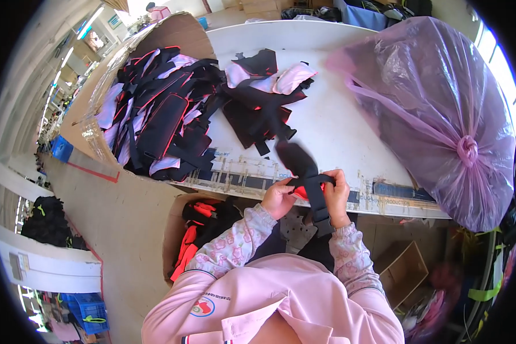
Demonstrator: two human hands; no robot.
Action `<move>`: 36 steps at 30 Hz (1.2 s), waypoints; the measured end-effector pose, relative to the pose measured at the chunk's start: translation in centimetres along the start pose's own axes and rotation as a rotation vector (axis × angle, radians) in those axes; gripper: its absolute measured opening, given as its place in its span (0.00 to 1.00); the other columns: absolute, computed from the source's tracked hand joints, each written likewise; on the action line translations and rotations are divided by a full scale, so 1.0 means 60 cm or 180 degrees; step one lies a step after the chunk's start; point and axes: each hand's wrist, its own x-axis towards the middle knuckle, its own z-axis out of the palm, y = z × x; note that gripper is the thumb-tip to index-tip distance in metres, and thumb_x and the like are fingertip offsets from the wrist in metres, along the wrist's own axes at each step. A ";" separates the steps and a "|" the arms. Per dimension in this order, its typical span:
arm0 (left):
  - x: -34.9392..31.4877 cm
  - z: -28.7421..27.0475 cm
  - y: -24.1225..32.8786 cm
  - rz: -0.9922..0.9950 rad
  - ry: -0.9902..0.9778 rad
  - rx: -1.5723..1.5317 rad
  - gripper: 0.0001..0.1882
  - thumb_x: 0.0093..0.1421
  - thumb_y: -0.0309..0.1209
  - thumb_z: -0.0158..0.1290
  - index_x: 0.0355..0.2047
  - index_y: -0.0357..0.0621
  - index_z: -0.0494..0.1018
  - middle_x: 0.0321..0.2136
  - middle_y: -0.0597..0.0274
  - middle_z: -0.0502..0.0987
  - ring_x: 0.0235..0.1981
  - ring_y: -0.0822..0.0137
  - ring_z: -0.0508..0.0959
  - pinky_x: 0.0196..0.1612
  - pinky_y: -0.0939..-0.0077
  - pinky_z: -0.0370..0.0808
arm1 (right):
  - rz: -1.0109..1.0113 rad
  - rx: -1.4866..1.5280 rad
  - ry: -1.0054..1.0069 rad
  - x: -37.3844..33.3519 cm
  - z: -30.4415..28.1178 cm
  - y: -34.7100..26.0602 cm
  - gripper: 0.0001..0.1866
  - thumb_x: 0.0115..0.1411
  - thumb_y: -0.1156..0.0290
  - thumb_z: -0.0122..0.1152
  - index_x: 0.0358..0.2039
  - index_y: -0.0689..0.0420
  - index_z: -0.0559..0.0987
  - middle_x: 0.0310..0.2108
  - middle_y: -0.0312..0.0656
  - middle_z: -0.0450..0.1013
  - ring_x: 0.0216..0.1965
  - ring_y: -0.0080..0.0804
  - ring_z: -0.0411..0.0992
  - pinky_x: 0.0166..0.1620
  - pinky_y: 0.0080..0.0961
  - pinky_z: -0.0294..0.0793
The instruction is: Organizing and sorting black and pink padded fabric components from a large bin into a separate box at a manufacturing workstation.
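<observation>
Near the front edge of the white table [332, 129], I hold a black strap piece [314, 192] with red-orange lining in front of my body. My left hand [277, 199] pinches one side of it, and my right hand [338, 196] grips the other. A wide black band hangs down between the hands, while a dark, blurred part reaches up over the table. Just beyond lie several loose black pieces [261, 112] with red edging and pale pink padding. More such pieces [165, 123] are heaped in a large cardboard box [80, 129] at the left.
A big tied purple plastic bag [430, 109] fills the table's right side. Below the table edge, a carton [172, 235] with red-orange and black pieces stands at my left, and an open brown box [404, 269] at my right. Blue crates [87, 312] stand far left.
</observation>
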 end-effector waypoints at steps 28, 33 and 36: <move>-0.040 0.067 0.054 0.0384 0.0766 -0.0085 0.14 0.65 0.41 0.43 0.38 0.43 0.70 0.35 0.63 0.76 0.36 0.70 0.77 0.42 0.71 0.75 | 0.0094 0.1574 -0.0484 -0.031 0.038 -0.043 0.06 0.64 0.72 0.49 0.29 0.57 0.69 0.25 0.27 0.64 0.28 0.13 0.60 0.33 0.13 0.63; -0.039 0.064 0.069 0.0336 -0.0122 0.0018 0.18 0.65 0.42 0.42 0.43 0.40 0.68 0.40 0.59 0.75 0.42 0.68 0.75 0.48 0.70 0.71 | 0.0924 0.2417 -0.0227 -0.031 0.039 -0.056 0.08 0.65 0.69 0.48 0.30 0.57 0.71 0.25 0.28 0.66 0.29 0.14 0.62 0.35 0.13 0.64; -0.039 0.021 0.071 0.0437 -0.0347 0.0156 0.19 0.65 0.43 0.41 0.43 0.39 0.68 0.40 0.60 0.75 0.43 0.68 0.75 0.48 0.70 0.71 | 0.1438 0.3243 -0.0660 -0.024 0.031 -0.099 0.09 0.65 0.66 0.48 0.32 0.56 0.73 0.27 0.30 0.68 0.29 0.17 0.65 0.36 0.15 0.66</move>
